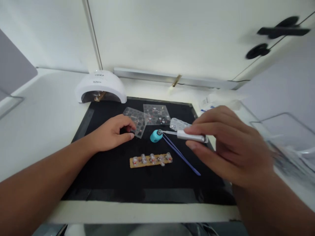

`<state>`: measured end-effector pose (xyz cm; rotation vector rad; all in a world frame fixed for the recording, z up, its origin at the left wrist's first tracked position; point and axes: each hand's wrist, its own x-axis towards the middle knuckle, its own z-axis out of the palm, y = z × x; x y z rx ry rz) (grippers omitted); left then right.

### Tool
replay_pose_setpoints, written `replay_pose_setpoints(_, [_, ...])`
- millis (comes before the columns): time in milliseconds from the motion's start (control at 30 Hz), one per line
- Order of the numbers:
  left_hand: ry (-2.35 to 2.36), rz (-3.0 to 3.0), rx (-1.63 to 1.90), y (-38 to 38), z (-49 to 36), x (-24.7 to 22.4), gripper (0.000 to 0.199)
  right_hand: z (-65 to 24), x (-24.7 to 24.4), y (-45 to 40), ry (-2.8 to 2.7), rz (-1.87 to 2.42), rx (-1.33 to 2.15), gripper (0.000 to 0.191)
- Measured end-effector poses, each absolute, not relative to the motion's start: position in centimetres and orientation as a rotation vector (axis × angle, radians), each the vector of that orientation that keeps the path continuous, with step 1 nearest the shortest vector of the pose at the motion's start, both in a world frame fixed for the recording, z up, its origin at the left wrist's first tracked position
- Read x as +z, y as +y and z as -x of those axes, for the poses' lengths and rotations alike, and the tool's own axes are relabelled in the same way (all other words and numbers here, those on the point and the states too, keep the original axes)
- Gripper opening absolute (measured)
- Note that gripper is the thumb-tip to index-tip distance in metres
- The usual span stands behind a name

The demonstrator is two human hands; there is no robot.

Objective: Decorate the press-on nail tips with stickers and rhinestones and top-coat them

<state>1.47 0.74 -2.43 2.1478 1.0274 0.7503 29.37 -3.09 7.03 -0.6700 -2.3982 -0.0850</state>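
My right hand point(223, 141) grips a nail polish brush point(190, 135) by its silvery white cap, with the thin stem pointing left. The stem's tip is at the dark neck of a small turquoise polish bottle point(155, 136), which looks tilted. My left hand point(114, 132) rests on the black mat beside a clear sticker sheet point(137, 123). Its thumb and index finger are curled together, with a small dark spot between their tips that I cannot make out. Decorated false nails point(152, 159) sit in a row on a tan strip point(133, 164) nearer me.
Blue tweezers point(183, 156) lie between the bottle and my right hand. Behind are a second sticker sheet point(157, 114) and a clear plastic tray point(179, 124). A white nail lamp point(100, 82) stands at the back left, a tan strip point(100, 96) inside it. A plastic packet point(216, 100) lies back right.
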Motion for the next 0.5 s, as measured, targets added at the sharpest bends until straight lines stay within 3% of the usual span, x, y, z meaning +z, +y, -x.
replay_pose_setpoints(267, [1.054, -2.167, 0.732, 0.5, -1.7, -2.5, 0.013, -29.4, 8.2, -0.7, -2.469, 0.860, 0.029, 0.003])
replay_pose_setpoints(500, [1.054, -2.174, 0.735, 0.6, -1.7, -2.4, 0.013, -28.4, 7.7, -0.3, -2.503, 0.889, 0.088, 0.004])
